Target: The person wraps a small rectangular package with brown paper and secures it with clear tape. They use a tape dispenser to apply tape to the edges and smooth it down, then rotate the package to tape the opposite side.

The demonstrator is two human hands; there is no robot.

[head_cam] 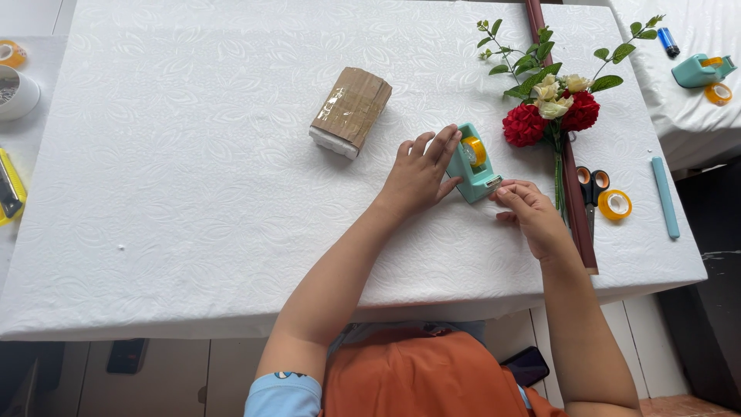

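A teal tape dispenser [472,166] with a yellow-cored roll stands on the white tablecloth [193,177]. My left hand [417,174] rests flat against the dispenser's left side, fingers spread over its top. My right hand [529,208] is at the dispenser's cutter end, its fingertips pinched together there; any tape between them is too thin to see. A small parcel wrapped in brown paper [351,110] lies a little to the upper left of my left hand.
A bunch of red and cream flowers [552,108] lies on a long dark wooden strip [575,208]. Orange-handled scissors [592,185], a loose tape roll [615,205] and a teal stick [664,197] lie to the right. A second dispenser [701,69] sits on another table.
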